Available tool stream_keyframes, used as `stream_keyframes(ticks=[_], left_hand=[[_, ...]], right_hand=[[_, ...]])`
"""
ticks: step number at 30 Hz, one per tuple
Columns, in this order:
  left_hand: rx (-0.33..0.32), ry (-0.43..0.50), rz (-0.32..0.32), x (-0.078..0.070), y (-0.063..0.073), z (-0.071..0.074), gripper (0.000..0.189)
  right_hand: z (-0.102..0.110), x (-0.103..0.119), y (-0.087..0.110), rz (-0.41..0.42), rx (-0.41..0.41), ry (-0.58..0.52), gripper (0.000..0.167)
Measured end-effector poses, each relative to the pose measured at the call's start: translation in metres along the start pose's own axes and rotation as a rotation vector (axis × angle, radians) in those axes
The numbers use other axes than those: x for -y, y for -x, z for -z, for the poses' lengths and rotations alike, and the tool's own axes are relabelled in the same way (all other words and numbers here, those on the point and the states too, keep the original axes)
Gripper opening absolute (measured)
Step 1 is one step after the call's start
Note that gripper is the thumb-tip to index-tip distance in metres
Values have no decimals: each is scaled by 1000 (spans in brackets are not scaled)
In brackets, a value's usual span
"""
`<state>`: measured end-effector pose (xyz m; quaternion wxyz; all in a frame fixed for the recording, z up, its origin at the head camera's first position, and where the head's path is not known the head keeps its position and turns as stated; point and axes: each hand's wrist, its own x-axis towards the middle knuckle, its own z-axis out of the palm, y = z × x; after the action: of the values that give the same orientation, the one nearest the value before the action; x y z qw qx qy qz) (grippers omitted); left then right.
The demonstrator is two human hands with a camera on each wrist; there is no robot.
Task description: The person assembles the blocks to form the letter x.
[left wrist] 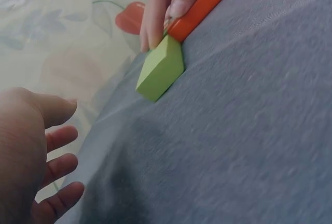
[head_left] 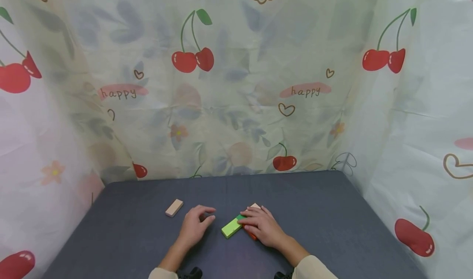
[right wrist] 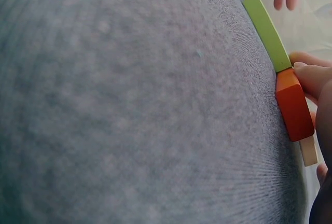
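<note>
My right hand (head_left: 264,227) rests over a group of small blocks, its fingers extended across them. Out from under it show a light-green block (head_left: 231,228), a bit of a dark-green block (head_left: 240,217), a red-orange block (head_left: 252,233) and the end of a plain wooden block (head_left: 255,205). In the left wrist view its fingertips touch the light-green block (left wrist: 161,71) and the orange block (left wrist: 197,11). My left hand (head_left: 195,225) holds nothing; thumb and fingers are apart, left of the light-green block. The right hand hides part of the group.
Another plain wooden block (head_left: 174,208) lies farther back, to the left of my left hand. Dark grey cloth covers the table (head_left: 314,213). A curtain (head_left: 229,86) printed with cherries hangs behind the table and along both sides.
</note>
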<state>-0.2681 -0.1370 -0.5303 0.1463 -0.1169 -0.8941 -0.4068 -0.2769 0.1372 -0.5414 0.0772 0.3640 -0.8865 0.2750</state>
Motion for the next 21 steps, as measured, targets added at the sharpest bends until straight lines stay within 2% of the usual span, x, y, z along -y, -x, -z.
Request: stream_keyframes(ticks=[3, 8, 10, 21], left_hand=[[-33, -2, -13, 5, -2, 3, 18], [-119, 13, -88, 14, -2, 6, 19], [-142, 20, -99, 17, -2, 8, 20], [-148, -17, -81, 26, -4, 19, 20]], right_hand=[[0, 0, 0, -4, 5, -12, 27], [0, 0, 0, 4, 0, -13, 27], [0, 0, 0, -1, 7, -9, 27], [0, -2, 0, -37, 37, -9, 28]])
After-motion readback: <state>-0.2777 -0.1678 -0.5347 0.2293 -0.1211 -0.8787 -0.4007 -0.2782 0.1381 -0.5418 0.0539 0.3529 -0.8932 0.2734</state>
